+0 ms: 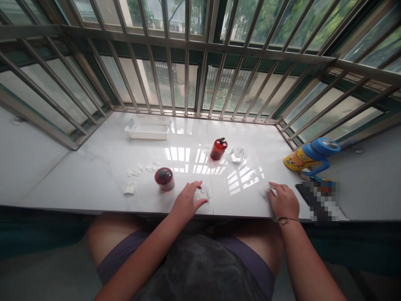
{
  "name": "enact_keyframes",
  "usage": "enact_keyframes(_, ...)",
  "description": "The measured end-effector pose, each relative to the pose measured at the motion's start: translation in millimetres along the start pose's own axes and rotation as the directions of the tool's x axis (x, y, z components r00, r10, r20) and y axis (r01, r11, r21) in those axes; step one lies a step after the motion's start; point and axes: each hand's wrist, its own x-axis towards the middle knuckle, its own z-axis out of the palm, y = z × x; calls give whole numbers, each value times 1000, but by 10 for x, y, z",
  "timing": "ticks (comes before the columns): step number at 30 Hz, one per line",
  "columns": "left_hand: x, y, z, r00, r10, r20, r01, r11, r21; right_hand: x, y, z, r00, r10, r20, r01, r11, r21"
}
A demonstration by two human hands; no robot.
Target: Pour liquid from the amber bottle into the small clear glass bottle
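Note:
My left hand (186, 200) is at the counter's front edge, thumb and fingers on either side of a small clear plastic lid (205, 192) that lies flat. My right hand (284, 201), with a thin bracelet at the wrist, rests farther right. Its fingertips are closed on a small white piece of cotton (272, 190) against the countertop. Left of my left hand stands a dark red bottle (164, 179) with a black top. A second red bottle (218, 149) with a black nozzle stands farther back, beside a clear plastic box (239, 154).
White cotton pieces (134, 170) lie on the left of the glossy white counter (103, 167). A white perforated basket (150, 133) sits at the back. On the right are a blue and yellow water bottle (303, 156) and a dark flat object (305, 194), partly blurred. Metal window bars (186, 83) border the back.

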Motion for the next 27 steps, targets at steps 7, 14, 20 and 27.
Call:
enact_keyframes(7, -208, 137, -160, 944, 305, -126, -294, 950, 104, -38, 183, 144, 998, 62, 28, -62, 998, -11)
enact_keyframes(14, -384, 216, -751, 823, 364, -437, -272, 927, 260, -123, 134, 79, 994, 107, -21, -106, 992, 64)
enact_keyframes(20, -206, -316, -898, 809, -224, -543, 229, 972, -59, -116, -303, -235, 986, 57, -154, -25, 979, 201)
enact_keyframes(27, 25, -504, -911, 800, -481, -358, 456, 876, -158, -81, -1129, -576, 982, -133, -137, 185, 843, 505)
